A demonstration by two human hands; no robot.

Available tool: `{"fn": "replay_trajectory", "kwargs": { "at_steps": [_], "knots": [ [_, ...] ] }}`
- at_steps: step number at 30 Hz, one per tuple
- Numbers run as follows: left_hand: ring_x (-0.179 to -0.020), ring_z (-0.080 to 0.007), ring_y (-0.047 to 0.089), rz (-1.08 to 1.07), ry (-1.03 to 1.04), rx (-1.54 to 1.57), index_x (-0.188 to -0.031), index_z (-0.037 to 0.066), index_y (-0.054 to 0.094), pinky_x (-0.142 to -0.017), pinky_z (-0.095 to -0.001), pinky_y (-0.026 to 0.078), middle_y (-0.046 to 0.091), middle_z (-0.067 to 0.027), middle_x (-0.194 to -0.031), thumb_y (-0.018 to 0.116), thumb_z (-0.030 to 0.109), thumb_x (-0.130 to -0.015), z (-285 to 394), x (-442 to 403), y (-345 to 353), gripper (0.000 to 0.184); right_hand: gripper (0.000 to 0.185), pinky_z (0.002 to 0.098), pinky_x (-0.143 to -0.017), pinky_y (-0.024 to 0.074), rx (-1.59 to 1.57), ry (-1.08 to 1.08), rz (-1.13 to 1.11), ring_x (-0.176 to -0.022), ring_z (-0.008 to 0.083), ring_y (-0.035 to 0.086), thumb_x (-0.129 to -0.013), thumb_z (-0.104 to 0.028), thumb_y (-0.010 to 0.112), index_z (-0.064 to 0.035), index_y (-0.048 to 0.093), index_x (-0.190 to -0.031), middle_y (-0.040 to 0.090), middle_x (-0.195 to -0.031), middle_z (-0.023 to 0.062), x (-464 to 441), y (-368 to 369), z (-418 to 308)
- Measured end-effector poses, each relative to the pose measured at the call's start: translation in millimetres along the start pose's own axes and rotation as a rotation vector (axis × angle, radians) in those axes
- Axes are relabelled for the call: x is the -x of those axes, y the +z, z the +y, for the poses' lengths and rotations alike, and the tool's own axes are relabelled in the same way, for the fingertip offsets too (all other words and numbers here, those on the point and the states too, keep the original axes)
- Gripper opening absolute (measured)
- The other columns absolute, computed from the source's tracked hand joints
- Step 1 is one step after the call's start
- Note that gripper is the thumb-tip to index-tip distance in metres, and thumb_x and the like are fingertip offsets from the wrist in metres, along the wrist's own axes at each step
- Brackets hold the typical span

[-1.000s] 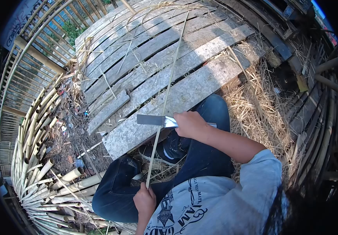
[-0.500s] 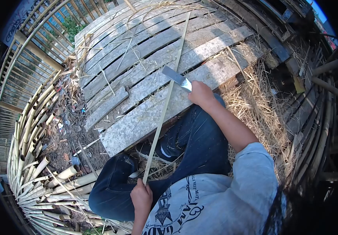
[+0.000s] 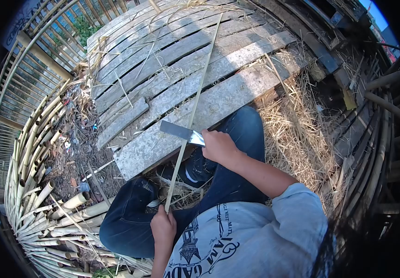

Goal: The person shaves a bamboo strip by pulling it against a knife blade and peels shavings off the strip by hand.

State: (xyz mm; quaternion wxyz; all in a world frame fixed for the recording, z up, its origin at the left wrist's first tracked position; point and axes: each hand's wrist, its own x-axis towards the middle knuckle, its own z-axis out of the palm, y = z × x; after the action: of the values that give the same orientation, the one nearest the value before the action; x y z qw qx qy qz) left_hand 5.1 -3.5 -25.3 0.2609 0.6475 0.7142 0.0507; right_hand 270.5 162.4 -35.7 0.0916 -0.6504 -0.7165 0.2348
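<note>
A long thin bamboo strip (image 3: 201,83) runs from my lap up across the slatted wooden platform (image 3: 139,157). Its near end is pinched in my left hand (image 3: 163,226), low over my crossed legs. My right hand (image 3: 219,146) is closed round the silvery handle of a wide-bladed knife (image 3: 176,129). The blade lies across the strip near the platform's front edge and points to the left. Whether the cutting edge touches the strip cannot be made out.
Cut bamboo poles (image 3: 77,200) are piled at the lower left, below a bamboo fence (image 3: 47,55). A loose short board (image 3: 123,123) rests on the platform's left side. Straw shavings (image 3: 297,139) cover the ground at right, with dark planks beyond.
The knife went up and away along the strip, then came back towards me, its blade now pointing left. My left hand has kept its hold on the strip's near end.
</note>
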Motion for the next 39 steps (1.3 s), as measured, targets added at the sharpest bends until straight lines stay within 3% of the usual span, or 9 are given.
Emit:
{"fn": "replay_trajectory", "kwargs": {
  "at_steps": [9, 11, 17, 24, 30, 36, 39],
  "knots": [
    [-0.068, -0.0475, 0.062, 0.018, -0.069, 0.027, -0.086, -0.001, 0.056, -0.061, -0.0567, 0.047, 0.062, -0.0283, -0.071, 0.053, 0.017, -0.095, 6.5, 0.9, -4.0, 0.021, 0.031, 0.0468, -0.062, 0.0562, 0.041, -0.25, -0.169, -0.07, 0.0371, 0.07, -0.072, -0.014, 0.071, 0.001, 0.056, -0.094, 0.068, -0.075, 0.0206, 29.4, 20.2, -47.7],
    [-0.069, -0.0474, 0.062, 0.019, -0.071, 0.027, -0.086, -0.001, 0.056, -0.061, -0.0566, 0.047, 0.062, -0.0283, -0.071, 0.053, 0.017, -0.095, 4.8, 2.9, -4.9, 0.02, 0.025, 0.0443, -0.06, 0.0566, 0.093, -0.198, -0.025, -0.069, 0.0348, 0.07, -0.071, -0.008, 0.066, 0.0008, 0.058, -0.093, 0.068, -0.074, 0.0184, 12.2, 9.0, -32.9],
    [-0.069, -0.0472, 0.062, 0.026, -0.016, 0.004, -0.087, -0.001, 0.056, -0.062, -0.0565, 0.048, 0.063, -0.0284, -0.071, 0.054, 0.018, -0.094, 2.1, 3.6, -1.0, 0.021, 0.027, 0.048, -0.074, 0.0556, 0.219, 0.121, 0.193, -0.08, 0.0384, 0.069, -0.075, -0.008, 0.065, -0.0003, 0.058, -0.1, 0.069, -0.084, 0.0212, -77.1, -24.1, 55.5],
    [-0.071, -0.0479, 0.062, 0.014, -0.056, 0.046, -0.088, -0.003, 0.057, -0.063, -0.0566, 0.048, 0.063, -0.029, -0.073, 0.053, 0.019, -0.095, 0.0, 0.7, -1.5, 0.023, 0.024, 0.0463, -0.077, 0.0561, 0.154, 0.226, 0.207, -0.086, 0.037, 0.07, -0.078, -0.008, 0.064, -0.0009, 0.059, -0.1, 0.07, -0.092, 0.0212, -81.3, -22.2, 36.1],
    [-0.072, -0.049, 0.061, -0.006, -0.079, 0.104, -0.088, -0.003, 0.058, -0.063, -0.0568, 0.046, 0.062, -0.0296, -0.072, 0.051, 0.021, -0.097, -1.5, -6.7, -1.9, 0.027, 0.025, 0.0458, -0.064, 0.0569, 0.089, -0.023, 0.058, -0.072, 0.0373, 0.07, -0.076, -0.009, 0.066, 0.001, 0.057, -0.096, 0.069, -0.077, 0.0205, -13.8, 10.3, -15.4],
    [-0.071, -0.0484, 0.062, 0.003, -0.107, 0.113, -0.087, -0.003, 0.059, -0.063, -0.0566, 0.046, 0.062, -0.029, -0.072, 0.051, 0.021, -0.098, 0.2, -1.8, -3.6, 0.027, 0.033, 0.0454, -0.062, 0.0562, 0.151, -0.174, -0.108, -0.071, 0.0364, 0.07, -0.071, -0.012, 0.071, 0.0003, 0.056, -0.098, 0.068, -0.074, 0.0201, 6.8, 12.0, -32.1],
    [-0.071, -0.0478, 0.062, 0.017, -0.105, 0.11, -0.087, -0.002, 0.058, -0.063, -0.056, 0.047, 0.063, -0.0286, -0.072, 0.052, 0.02, -0.096, 1.5, 0.8, -4.8, 0.025, 0.026, 0.047, -0.065, 0.0558, 0.182, -0.084, 0.11, -0.072, 0.0383, 0.069, -0.072, -0.009, 0.068, 0.0004, 0.056, -0.094, 0.068, -0.077, 0.0203, -30.3, -7.9, -1.2]
  ]
}}
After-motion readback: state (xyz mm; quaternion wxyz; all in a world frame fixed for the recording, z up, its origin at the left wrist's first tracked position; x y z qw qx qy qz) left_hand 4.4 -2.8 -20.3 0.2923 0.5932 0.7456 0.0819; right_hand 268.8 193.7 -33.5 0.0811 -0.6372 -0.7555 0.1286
